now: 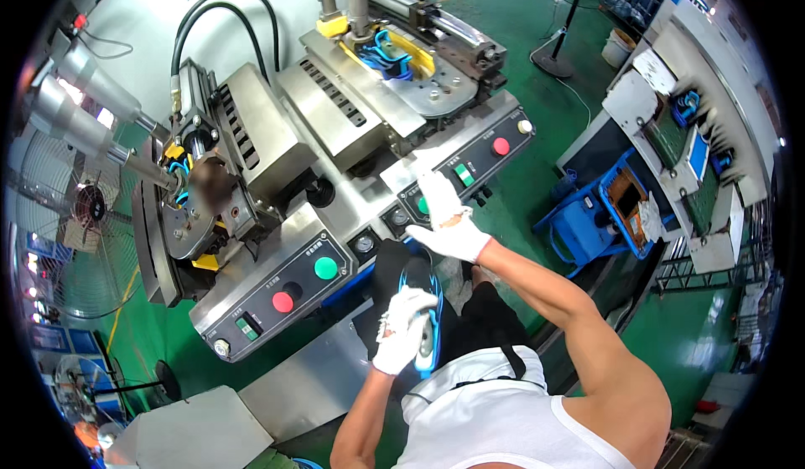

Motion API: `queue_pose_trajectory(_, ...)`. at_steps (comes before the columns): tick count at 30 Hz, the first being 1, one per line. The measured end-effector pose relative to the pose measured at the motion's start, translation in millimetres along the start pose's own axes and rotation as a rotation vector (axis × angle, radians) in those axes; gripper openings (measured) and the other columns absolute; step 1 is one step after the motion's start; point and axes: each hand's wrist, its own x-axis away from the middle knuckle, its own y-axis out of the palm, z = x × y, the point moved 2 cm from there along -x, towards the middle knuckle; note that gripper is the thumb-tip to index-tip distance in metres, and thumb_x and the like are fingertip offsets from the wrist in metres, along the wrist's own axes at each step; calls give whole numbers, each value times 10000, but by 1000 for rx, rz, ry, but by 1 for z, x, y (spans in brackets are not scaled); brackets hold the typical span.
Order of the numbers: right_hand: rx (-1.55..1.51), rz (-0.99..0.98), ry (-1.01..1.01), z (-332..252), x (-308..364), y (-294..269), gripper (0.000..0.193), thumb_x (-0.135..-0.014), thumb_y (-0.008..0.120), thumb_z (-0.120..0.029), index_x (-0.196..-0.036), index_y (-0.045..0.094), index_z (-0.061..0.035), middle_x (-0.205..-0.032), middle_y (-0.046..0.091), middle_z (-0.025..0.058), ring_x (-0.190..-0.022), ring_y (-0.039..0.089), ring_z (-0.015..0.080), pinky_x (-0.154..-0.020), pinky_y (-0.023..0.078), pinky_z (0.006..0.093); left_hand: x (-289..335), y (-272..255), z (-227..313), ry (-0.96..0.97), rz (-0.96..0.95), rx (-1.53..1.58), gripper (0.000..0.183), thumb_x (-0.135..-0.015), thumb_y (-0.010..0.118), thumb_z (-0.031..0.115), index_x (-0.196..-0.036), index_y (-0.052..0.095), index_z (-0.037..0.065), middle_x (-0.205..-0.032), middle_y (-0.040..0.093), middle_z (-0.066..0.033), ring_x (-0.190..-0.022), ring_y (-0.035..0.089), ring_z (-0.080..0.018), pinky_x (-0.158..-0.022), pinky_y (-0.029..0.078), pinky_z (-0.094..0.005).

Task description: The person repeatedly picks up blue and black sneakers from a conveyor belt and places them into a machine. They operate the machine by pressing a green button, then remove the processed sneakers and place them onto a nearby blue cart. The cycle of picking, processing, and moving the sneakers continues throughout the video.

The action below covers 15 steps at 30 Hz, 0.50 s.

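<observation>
My left hand (401,335), in a white glove, is closed around a blue and black shoe (433,322), held upright in front of my lap. Its toe end and sole are partly covered by the fingers. My right hand (459,236), also gloved in white, stretches its fingers over the right control panel (482,155) of a metal machine. Those fingers are spread and hold nothing, close beside a green button (423,205). Whether they touch the button I cannot tell. Another blue shoe piece (390,57) sits in the machine's right station, under a metal rod.
The left control panel (277,289) carries red and green buttons. The machine's left station (197,188) holds another blue piece. A blue stool-like stand (587,222) bears a tray at right, beside a rack (696,159) with blue shoes. A fan (84,209) stands at far left.
</observation>
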Motion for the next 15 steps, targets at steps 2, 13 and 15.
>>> queue_pose_trajectory(2, -220, -75, 80, -15, 56, -46, 1081, -873, 794, -411, -1663, 216, 48, -1709, 240, 301, -1603, 230, 429, -1312, 218, 472, -5, 8, 10, -18, 88, 55, 316, -878, 652, -15, -1175, 729, 63, -1255, 676, -167, -1248, 613, -366, -1135, 452, -447)
queue_pose_trajectory(13, -293, 488, 595, -58, 264, -163, 1215, -762, 951, -355, -1657, 218, 15, -1640, 380, 222, -1527, 407, 353, -1255, 345, 442, -114, 152, 197, 576, -110, 133, 426, -828, 678, -29, -1238, 703, 80, -1270, 633, -169, -1267, 583, -392, -1207, 379, -512)
queue_pose_trajectory(15, -629, 938, 752, -44, 263, -185, 1047, -841, 904, -294, -1646, 291, -21, -1605, 463, 160, -1467, 487, 274, -1223, 389, 406, -132, 182, 239, 767, -246, 200, 511, -772, 772, 5, -1273, 691, 67, -1353, 614, -199, -1301, 570, -419, -1202, 382, -552)
